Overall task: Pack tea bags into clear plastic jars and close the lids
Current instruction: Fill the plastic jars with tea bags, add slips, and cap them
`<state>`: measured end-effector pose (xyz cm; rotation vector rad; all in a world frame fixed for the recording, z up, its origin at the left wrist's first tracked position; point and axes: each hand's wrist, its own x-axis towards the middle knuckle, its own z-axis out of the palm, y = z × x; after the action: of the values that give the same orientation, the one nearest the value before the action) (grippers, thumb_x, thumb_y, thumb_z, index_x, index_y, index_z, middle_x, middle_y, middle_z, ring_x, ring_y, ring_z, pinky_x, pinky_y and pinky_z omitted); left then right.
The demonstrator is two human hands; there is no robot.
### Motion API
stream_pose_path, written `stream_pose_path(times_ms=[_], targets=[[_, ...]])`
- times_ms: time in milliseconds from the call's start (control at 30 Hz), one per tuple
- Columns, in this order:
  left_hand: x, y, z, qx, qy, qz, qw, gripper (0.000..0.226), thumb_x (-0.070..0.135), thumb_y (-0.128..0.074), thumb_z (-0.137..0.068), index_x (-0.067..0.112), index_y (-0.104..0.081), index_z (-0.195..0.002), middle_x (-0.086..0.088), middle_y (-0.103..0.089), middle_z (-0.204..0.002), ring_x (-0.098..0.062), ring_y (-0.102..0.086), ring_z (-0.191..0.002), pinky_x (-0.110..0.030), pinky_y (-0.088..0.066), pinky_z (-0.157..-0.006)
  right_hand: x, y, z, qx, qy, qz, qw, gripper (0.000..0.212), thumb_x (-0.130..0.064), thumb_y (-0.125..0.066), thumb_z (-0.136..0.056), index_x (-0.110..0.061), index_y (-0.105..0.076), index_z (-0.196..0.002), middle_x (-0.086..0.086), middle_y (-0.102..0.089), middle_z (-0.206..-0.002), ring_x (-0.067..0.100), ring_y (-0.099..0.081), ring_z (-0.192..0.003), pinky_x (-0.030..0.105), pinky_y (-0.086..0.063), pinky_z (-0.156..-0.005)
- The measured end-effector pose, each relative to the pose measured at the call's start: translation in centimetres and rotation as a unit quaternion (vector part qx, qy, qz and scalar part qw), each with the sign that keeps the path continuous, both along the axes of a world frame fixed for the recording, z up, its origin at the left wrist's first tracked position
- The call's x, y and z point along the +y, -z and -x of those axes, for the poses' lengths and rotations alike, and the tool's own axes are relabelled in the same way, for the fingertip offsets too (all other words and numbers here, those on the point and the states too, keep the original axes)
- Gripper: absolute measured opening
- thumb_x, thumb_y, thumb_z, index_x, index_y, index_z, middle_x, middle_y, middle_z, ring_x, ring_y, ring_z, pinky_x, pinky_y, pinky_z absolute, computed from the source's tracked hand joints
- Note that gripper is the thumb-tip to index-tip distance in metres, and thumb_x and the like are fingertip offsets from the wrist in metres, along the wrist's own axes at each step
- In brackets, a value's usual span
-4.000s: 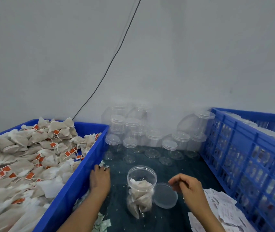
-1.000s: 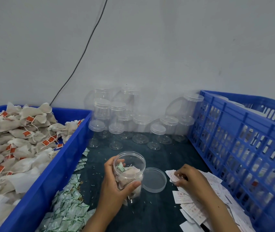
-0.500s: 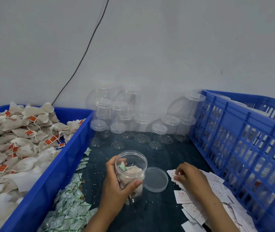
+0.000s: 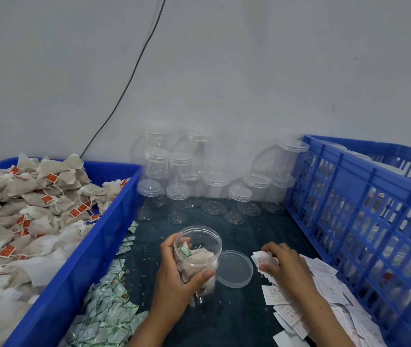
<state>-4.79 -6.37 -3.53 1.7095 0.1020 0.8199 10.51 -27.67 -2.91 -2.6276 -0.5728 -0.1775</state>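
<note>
While my left hand (image 4: 174, 276) grips the open jar (image 4: 197, 261) of tea bags on the dark mat, my right hand (image 4: 283, 265) pinches a paper slip (image 4: 262, 260) — the lid (image 4: 234, 269) lies between them, beside the jar

The person's left hand (image 4: 174, 276) is gripping an open clear jar (image 4: 197, 261), thumb curled across its front, with tea bags (image 4: 197, 259) and a small green packet (image 4: 184, 250) sitting inside. Its lid (image 4: 234, 269) is lying just beside it on the dark tabletop (image 4: 237, 316). The right hand (image 4: 283, 266) is pinching a white paper slip (image 4: 262, 259) at a loose pile. Blue crates are flanking both sides, the left crate (image 4: 74, 271) heaped with tea bags, and capped empty jars (image 4: 214, 191) are standing against the wall.
</note>
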Motion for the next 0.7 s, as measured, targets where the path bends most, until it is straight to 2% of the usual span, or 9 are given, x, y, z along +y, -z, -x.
stream_pose_path(times_ms=[100,167,233,300,400,467,500,567,700], targets=[[0.0,0.0,0.0,0.003,-0.002,-0.002,1.0,0.08,0.063,-0.079,-0.052,0.063,-0.033,-0.117,0.033,-0.051,-0.119,0.003,-0.055,-0.114,-0.024,-0.045,-0.094,0.1,0.0,0.3,-0.054,-0.004,-0.035,0.998,0.02,-0.033,-0.075,-0.077,-0.033,-0.056,-0.083,-0.015,-0.051,-0.096,0.012,-0.048,-0.09,0.033,-0.034,-0.08],[0.0,0.0,0.1,0.007,0.001,-0.003,1.0,0.082,0.063,-0.079,-0.052,0.061,-0.033,-0.119,0.033,-0.052,-0.119,0.002,-0.055,-0.113,-0.025,-0.045,-0.094,0.2,0.1,0.3,-0.089,0.0,-0.07,0.994,0.029,-0.024,-0.077,-0.074,-0.031,-0.051,-0.064,-0.014,-0.053,-0.081,0.012,-0.048,-0.081,0.035,-0.032,-0.077],[0.1,-0.1,0.1,0.01,0.004,-0.003,1.0,0.086,0.062,-0.08,-0.051,0.054,-0.033,-0.122,0.033,-0.052,-0.119,0.001,-0.055,-0.114,-0.025,-0.046,-0.095,0.3,-0.1,0.5,-0.051,0.005,-0.17,0.984,0.035,-0.014,-0.077,-0.075,-0.025,-0.05,-0.056,-0.009,-0.055,-0.066,0.01,-0.05,-0.07,0.037,-0.036,-0.071],[0.1,-0.1,0.2,0.013,0.005,-0.004,1.0,0.09,0.064,-0.082,-0.048,0.053,-0.034,-0.122,0.032,-0.052,-0.119,0.002,-0.054,-0.114,-0.021,-0.045,-0.095,0.5,-1.0,0.7,-0.007,0.003,-0.276,0.961,0.032,-0.005,-0.076,-0.076,-0.019,-0.054,-0.057,-0.005,-0.058,-0.06,0.01,-0.052,-0.06,0.037,-0.042,-0.062],[-0.1,-0.3,0.3,0.02,0.005,-0.012,1.0,0.093,0.065,-0.084,-0.045,0.058,-0.031,-0.121,0.033,-0.051,-0.121,0.008,-0.053,-0.113,-0.008,-0.043,-0.087,1.1,-3.3,1.5,-0.015,-0.014,-0.348,0.937,0.021,-0.005,-0.072,-0.081,-0.011,-0.061,-0.065,0.003,-0.061,-0.059,0.012,-0.053,-0.053,0.025,-0.042,-0.05],[-0.2,-0.3,0.3,0.018,0.006,-0.024,1.0,0.093,0.057,-0.086,-0.049,0.055,-0.031,-0.124,0.032,-0.051,-0.123,0.008,-0.053,-0.114,-0.005,-0.043,-0.085,2.1,-5.7,2.8,0.005,-0.073,-0.405,0.911,0.013,-0.006,-0.064,-0.088,-0.009,-0.066,-0.075,0.005,-0.066,-0.063,0.012,-0.059,-0.054,0.017,-0.046,-0.051],[-0.2,-0.3,0.3,0.016,0.007,-0.028,0.999,0.092,0.053,-0.087,-0.051,0.054,-0.031,-0.124,0.031,-0.052,-0.123,0.007,-0.053,-0.114,-0.005,-0.043,-0.085,2.7,-6.8,3.5,0.038,-0.115,-0.431,0.894,0.013,-0.006,-0.058,-0.092,-0.006,-0.067,-0.082,0.007,-0.068,-0.066,0.012,-0.061,-0.056,0.017,-0.049,-0.053],[-0.2,-0.3,0.3,0.014,0.006,-0.029,0.999,0.093,0.048,-0.088,-0.052,0.053,-0.031,-0.125,0.029,-0.053,-0.123,0.004,-0.055,-0.114,-0.007,-0.044,-0.086,4.1,-9.0,5.1,0.094,-0.192,-0.421,0.882,0.018,-0.006,-0.051,-0.095,-0.001,-0.068,-0.09,0.011,-0.069,-0.071,0.013,-0.06,-0.057,0.02,-0.05,-0.055],[-0.3,-0.2,0.3,0.015,-0.004,-0.04,0.999,0.096,0.048,-0.09,-0.055,0.046,-0.03,-0.129,0.022,-0.056,-0.124,-0.005,-0.061,-0.11,-0.026,-0.054,-0.088,7.1,-11.7,7.1,0.049,-0.266,-0.202,0.941,0.018,-0.015,-0.066,-0.089,-0.015,-0.068,-0.071,-0.006,-0.064,-0.064,0.004,-0.054,-0.059,0.022,-0.045,-0.062]])
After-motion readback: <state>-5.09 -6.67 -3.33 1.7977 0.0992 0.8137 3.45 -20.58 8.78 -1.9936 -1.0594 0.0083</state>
